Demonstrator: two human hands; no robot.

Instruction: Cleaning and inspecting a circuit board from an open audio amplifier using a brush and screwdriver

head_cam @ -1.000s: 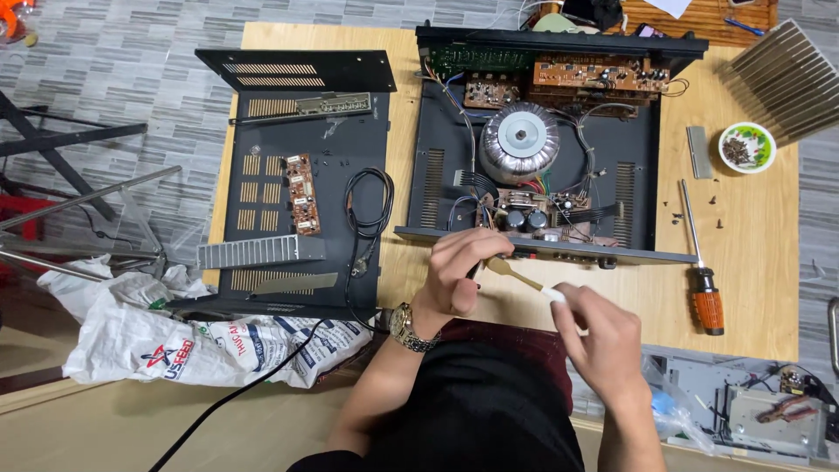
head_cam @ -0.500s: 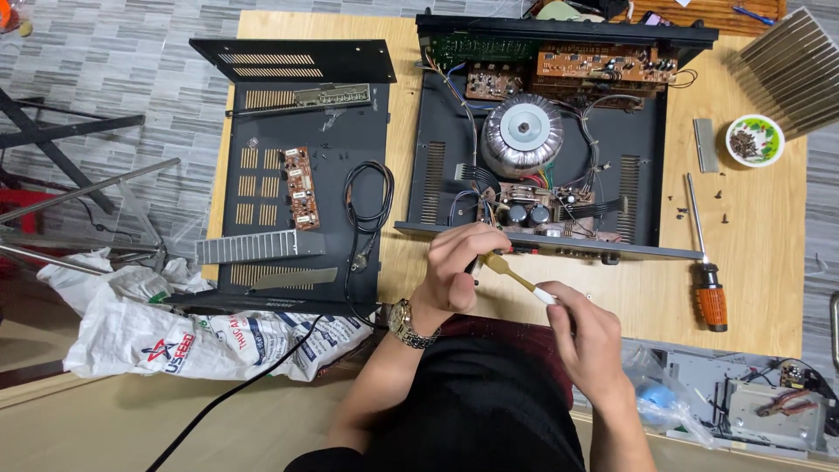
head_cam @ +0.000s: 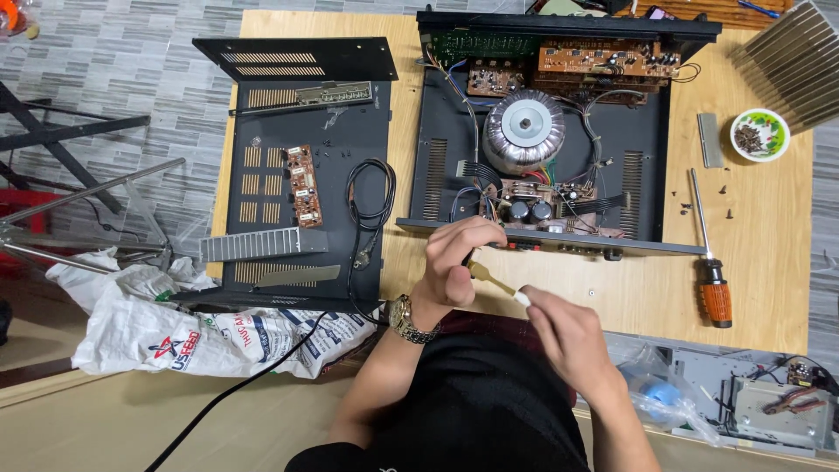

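My left hand (head_cam: pixel 456 260) is closed around a small dark part just in front of the open amplifier chassis (head_cam: pixel 642 166), at its front panel edge. A thin pale stick (head_cam: pixel 495 281) runs from that part to my right hand (head_cam: pixel 568 336), which pinches the stick's white tip. Both hands hover over the wooden table (head_cam: pixel 612 293), close to my body. A metal wristwatch (head_cam: pixel 404 318) sits on my left wrist. Inside the chassis a round silver transformer (head_cam: pixel 524 131) and brown circuit boards (head_cam: pixel 603 61) are exposed.
The removed black cover (head_cam: pixel 301 166) lies at left with a small circuit board (head_cam: pixel 305 185) and a coiled black cable (head_cam: pixel 367 201) on it. An orange-handled screwdriver (head_cam: pixel 710 262) lies at right. A small bowl of screws (head_cam: pixel 759 135) and a finned heat sink (head_cam: pixel 791 61) sit far right.
My right hand has drawn in toward my left hand and down a little. The stick between them now looks shorter. My left hand stays at the chassis front.
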